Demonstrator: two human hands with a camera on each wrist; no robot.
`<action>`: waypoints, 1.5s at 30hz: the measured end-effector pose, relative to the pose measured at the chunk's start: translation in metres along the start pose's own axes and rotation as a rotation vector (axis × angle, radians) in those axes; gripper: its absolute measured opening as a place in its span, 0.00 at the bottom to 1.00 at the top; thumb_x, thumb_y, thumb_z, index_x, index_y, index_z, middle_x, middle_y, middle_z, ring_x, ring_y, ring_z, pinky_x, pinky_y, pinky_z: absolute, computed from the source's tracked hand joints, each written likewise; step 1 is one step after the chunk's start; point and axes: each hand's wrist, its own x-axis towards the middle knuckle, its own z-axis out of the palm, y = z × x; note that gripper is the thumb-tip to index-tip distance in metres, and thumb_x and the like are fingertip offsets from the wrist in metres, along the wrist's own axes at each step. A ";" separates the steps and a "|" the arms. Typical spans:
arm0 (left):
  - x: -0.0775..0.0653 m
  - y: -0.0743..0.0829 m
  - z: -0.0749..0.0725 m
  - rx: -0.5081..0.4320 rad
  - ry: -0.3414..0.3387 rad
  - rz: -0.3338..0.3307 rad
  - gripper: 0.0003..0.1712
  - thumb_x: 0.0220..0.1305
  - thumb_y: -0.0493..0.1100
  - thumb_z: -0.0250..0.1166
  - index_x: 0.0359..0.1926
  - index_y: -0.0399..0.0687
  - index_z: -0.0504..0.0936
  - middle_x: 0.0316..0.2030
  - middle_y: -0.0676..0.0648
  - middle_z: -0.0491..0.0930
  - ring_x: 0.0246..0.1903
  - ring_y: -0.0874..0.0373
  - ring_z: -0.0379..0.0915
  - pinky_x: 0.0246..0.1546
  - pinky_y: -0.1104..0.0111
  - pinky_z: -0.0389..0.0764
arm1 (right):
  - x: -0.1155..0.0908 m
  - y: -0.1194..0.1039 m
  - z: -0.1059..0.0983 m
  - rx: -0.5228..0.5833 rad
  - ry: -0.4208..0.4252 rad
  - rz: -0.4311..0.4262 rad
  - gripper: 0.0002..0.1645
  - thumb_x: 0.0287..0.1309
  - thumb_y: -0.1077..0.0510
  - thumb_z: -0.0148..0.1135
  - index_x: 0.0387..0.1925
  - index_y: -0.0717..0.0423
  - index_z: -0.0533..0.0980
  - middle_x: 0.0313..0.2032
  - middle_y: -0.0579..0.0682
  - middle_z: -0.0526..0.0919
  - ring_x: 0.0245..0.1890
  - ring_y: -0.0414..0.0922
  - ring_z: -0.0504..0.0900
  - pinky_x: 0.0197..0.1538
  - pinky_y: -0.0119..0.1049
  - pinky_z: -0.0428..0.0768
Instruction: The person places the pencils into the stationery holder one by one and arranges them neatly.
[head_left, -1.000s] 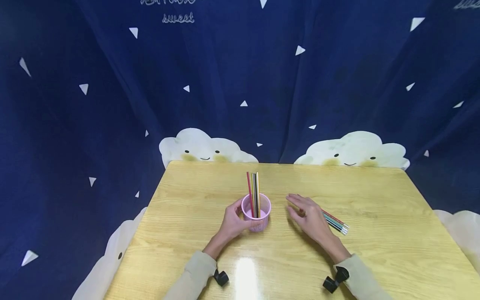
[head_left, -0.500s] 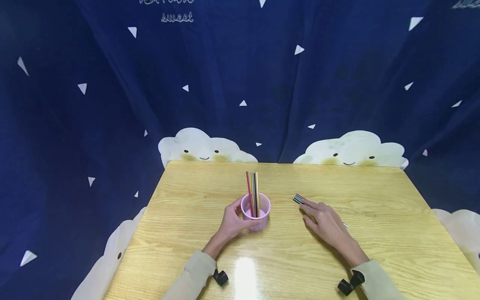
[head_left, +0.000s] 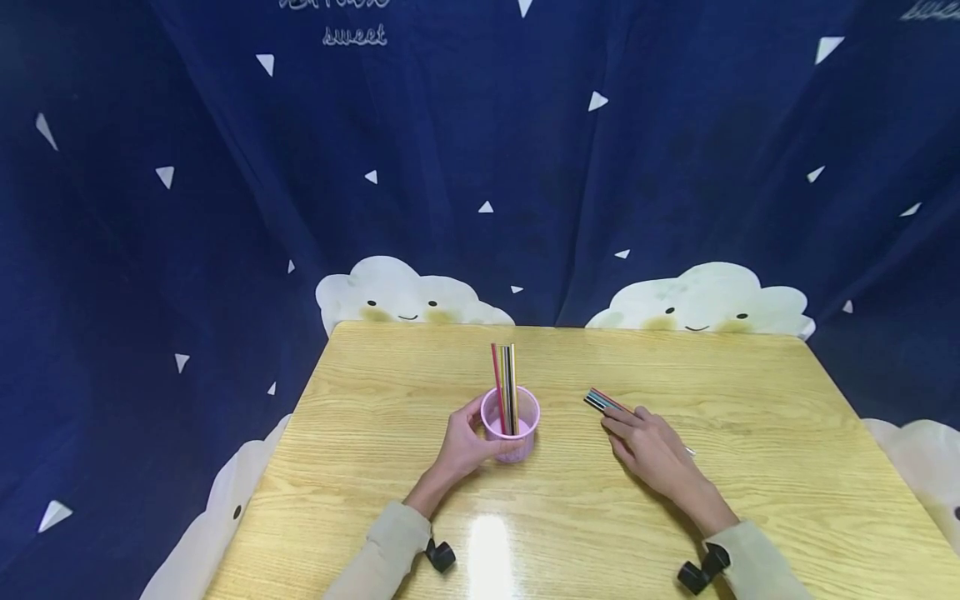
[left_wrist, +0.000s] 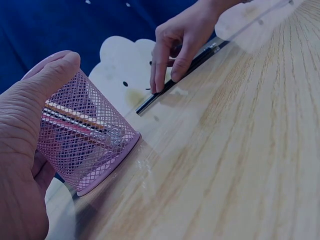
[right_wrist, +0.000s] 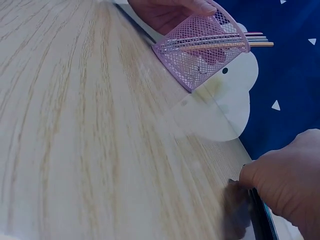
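My left hand (head_left: 467, 446) holds a pink mesh pencil cup (head_left: 516, 456) upright on the table, its thumb across the near side. Several pencils (head_left: 508, 379) stand in the cup, among them red, black and yellow ones, leaning to its left side. To the right, my right hand (head_left: 654, 452) is over a small bundle of pencils (head_left: 602, 402) lying on the table, red, teal and black. Its thumb and fingers come down onto the bundle, as the left wrist view shows. The hand hides the bundle's middle; the silvery ends show behind it.
A light wood table (head_left: 375, 375) lies under both hands. Behind it hangs a dark blue curtain (head_left: 450, 125) with white triangles and smiling clouds. Each wrist carries a small black camera (head_left: 441, 556).
My right hand has moved rightward and back from between cup and bundle onto the pencils, and its fingers have drawn in on them. My left hand and the cup have stayed put.
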 end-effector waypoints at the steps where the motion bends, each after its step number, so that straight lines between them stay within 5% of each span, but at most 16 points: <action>1: 0.000 0.000 0.000 -0.002 -0.002 -0.004 0.50 0.42 0.33 0.86 0.69 0.38 0.76 0.59 0.38 0.83 0.57 0.43 0.81 0.64 0.49 0.80 | 0.000 0.000 0.000 0.009 -0.004 0.007 0.18 0.58 0.62 0.73 0.51 0.60 0.87 0.53 0.57 0.88 0.34 0.48 0.77 0.31 0.38 0.74; 9: 0.000 0.002 -0.001 0.020 -0.010 -0.015 0.51 0.42 0.35 0.86 0.70 0.41 0.76 0.59 0.41 0.84 0.57 0.46 0.81 0.64 0.54 0.80 | 0.001 0.000 0.004 0.108 -0.009 0.041 0.13 0.60 0.64 0.71 0.48 0.61 0.88 0.50 0.59 0.86 0.41 0.51 0.80 0.39 0.46 0.81; 20: 0.002 0.002 0.000 0.032 -0.003 0.001 0.50 0.41 0.34 0.87 0.69 0.41 0.77 0.59 0.42 0.84 0.58 0.47 0.81 0.64 0.55 0.81 | 0.002 -0.005 -0.010 -0.029 -0.141 0.031 0.21 0.60 0.64 0.70 0.56 0.56 0.85 0.56 0.56 0.85 0.44 0.53 0.80 0.35 0.45 0.78; 29: 0.001 0.004 0.000 0.026 -0.008 -0.010 0.51 0.41 0.34 0.87 0.70 0.42 0.76 0.60 0.42 0.83 0.59 0.45 0.80 0.66 0.54 0.79 | 0.002 -0.011 -0.019 -0.045 -0.184 0.035 0.17 0.61 0.62 0.70 0.53 0.54 0.87 0.52 0.56 0.87 0.46 0.54 0.80 0.39 0.47 0.77; 38: 0.000 0.002 -0.001 0.008 -0.011 -0.019 0.51 0.41 0.34 0.87 0.70 0.43 0.76 0.60 0.42 0.83 0.59 0.44 0.80 0.65 0.52 0.79 | -0.002 -0.019 -0.022 -0.072 -0.241 0.065 0.24 0.60 0.67 0.68 0.58 0.55 0.84 0.57 0.53 0.85 0.53 0.54 0.80 0.36 0.41 0.73; 45: 0.000 0.000 -0.001 0.003 -0.009 -0.009 0.50 0.42 0.33 0.86 0.70 0.40 0.76 0.59 0.40 0.84 0.58 0.42 0.81 0.65 0.49 0.80 | -0.003 -0.021 -0.026 -0.049 -0.269 0.085 0.27 0.59 0.69 0.65 0.61 0.55 0.83 0.61 0.54 0.83 0.54 0.59 0.81 0.34 0.46 0.78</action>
